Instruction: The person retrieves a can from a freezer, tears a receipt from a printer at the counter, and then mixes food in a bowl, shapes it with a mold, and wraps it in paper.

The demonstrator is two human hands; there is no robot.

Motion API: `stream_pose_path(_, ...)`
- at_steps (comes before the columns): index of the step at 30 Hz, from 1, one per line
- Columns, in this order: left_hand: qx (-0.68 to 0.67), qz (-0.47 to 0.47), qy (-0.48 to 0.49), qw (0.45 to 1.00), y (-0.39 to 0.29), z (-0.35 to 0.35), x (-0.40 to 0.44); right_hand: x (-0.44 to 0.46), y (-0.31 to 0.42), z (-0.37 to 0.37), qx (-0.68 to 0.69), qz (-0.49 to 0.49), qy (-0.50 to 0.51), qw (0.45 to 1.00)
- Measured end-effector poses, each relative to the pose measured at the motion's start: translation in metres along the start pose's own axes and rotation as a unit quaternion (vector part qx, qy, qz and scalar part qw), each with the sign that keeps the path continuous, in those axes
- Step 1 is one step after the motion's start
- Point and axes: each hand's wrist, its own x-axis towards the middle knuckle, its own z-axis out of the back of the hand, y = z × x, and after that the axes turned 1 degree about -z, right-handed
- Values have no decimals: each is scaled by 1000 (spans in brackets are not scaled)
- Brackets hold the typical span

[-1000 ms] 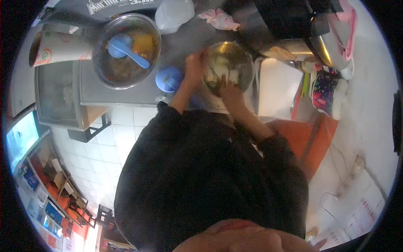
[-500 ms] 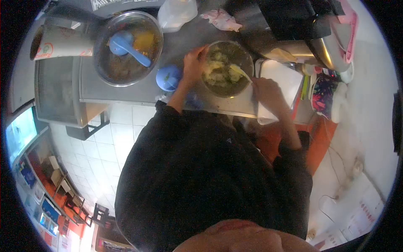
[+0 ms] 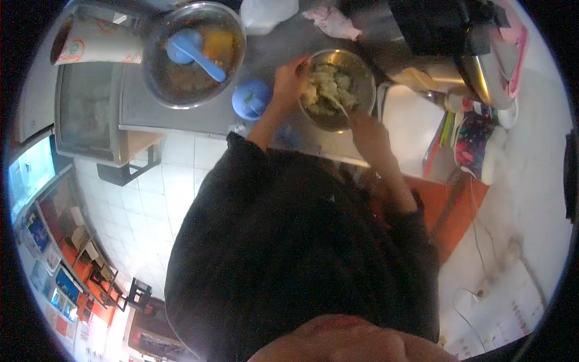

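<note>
A round metal bowl (image 3: pixel 366 65) stands on the counter with a lumpy, pale yellow-green mash (image 3: pixel 330 84) inside. My left hand (image 3: pixel 291 81) is closed on the bowl's left rim. In my right hand (image 3: pixel 369 136), at the bowl's lower right edge, is the handle of a pale spoon-like utensil (image 3: pixel 340 107). Its head is sunk in the mash, so its exact shape is hidden. Just left of my left wrist sits a small blue bowl (image 3: pixel 244 102) with something inside that I cannot make out.
A large metal basin (image 3: pixel 158 90) at the left holds a blue ladle (image 3: pixel 208 65) and a yellow piece. Beyond it lies a paper-like roll (image 3: pixel 102 45). A white tray (image 3: pixel 410 123) and a patterned pouch (image 3: pixel 471 139) are at the right. Crumpled pink-white paper (image 3: pixel 335 21) lies behind.
My right hand has moved left over the bowl's edge, and the utensil's head has gone deeper into the mash. My left hand stays on the rim. The whole view has shifted slightly.
</note>
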Motion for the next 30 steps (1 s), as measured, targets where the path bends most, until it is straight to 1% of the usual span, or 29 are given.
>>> stream_pose_path(1, -1, -4, -6, 1000, 1, -1, 6, -3, 1, -3, -4, 3, -5, 1000)
stream_pose_path(3, 3, -33, -58, 998, 7, -8, -5, -20, 12, -24, 3, 66, 26, 997)
stream_pose_path(4, 3, -35, -55, 998, 8, -10, -7, -13, 19, -29, -8, 25, 45, 999)
stream_pose_path(5, -22, -10, -49, 999, 7, -12, -8, -6, 26, -35, -20, -17, 65, 998)
stream_pose_path(6, -47, 17, -46, 998, 7, -13, -9, -2, 21, -38, 31, -2, -44, 999)
stream_pose_path(7, -49, 14, -47, 998, 3, -11, -9, 4, 14, -38, 80, 15, -151, 985)
stream_pose_path(8, -34, 23, -36, 999, -1, -5, -11, 10, 4, -29, 11, 13, -82, 997)
stream_pose_path(9, -19, 32, -26, 999, -4, -1, -10, 6, -5, -18, 10, 16, -82, 996)
stream_pose_path(10, -19, 34, -30, 999, -7, 1, -9, -2, -7, 9, 148, -42, -71, 986)
stream_pose_path(11, -47, 25, -35, 998, -8, 0, -10, -7, -9, 22, 284, -103, -55, 952)
stream_pose_path(12, -74, 17, -34, 997, -10, 0, -14, 2, -17, 7, 151, -50, -63, 985)
stream_pose_path(13, -74, 16, -29, 997, -9, -2, -16, 2, -9, -5, 153, -54, -63, 985)
stream_pose_path(14, -51, 4, -29, 998, -6, -5, -12, 8, 4, -14, 52, 2, -38, 998)
stream_pose_path(15, -28, -7, -31, 999, -3, -7, -9, 12, 11, -22, -50, 58, -10, 997)
stream_pose_path(16, -28, -8, -33, 999, 5, -7, -6, 9, 11, -36, 96, 38, -118, 988)
stream_pose_path(17, -19, -2, -18, 1000, 14, -5, -4, 7, 0, -34, 97, 39, -118, 988)
stream_pose_path(19, -9, 9, -4, 1000, 22, -4, -7, -2, -31, -17, 26, 150, -46, 987)
stream_pose_path(20, -47, -23, -11, 999, 19, -3, -4, -1, -20, 32, 41, 34, 47, 998)
stream_pose_path(21, -85, -56, -15, 995, 15, -3, -2, 10, -27, 31, 43, -54, 48, 997)
stream_pose_path(22, -84, -56, -12, 995, 12, -3, -3, 26, -33, -11, 62, -21, 4, 998)
stream_pose_path(23, -56, -46, 5, 997, 8, -4, -1, 36, -38, -48, 80, 11, -43, 996)
stream_pose_path(24, -28, -38, 18, 999, 5, -4, 4, 32, -37, -45, 77, 11, -48, 996)
stream_pose_path(25, -27, -44, 12, 999, 4, -4, 10, 24, -34, -36, 115, 61, -74, 989)
stream_pose_path(26, -3, -42, 29, 999, 6, -2, 9, 18, -29, -29, 158, 108, -93, 977)
stream_pose_path(27, 24, -35, 51, 998, 9, 0, 4, 17, -48, -18, 45, 175, 9, 983)
stream_pose_path(28, 26, -35, 52, 998, 9, 4, 5, 15, -57, 10, -3, 138, 56, 989)
stream_pose_path(29, 0, -22, 91, 996, 6, 8, 10, 15, -64, 36, -53, 99, 102, 988)
stream_pose_path(30, -26, -7, 134, 991, 4, 9, 11, 23, -69, 44, 62, 41, 76, 994)
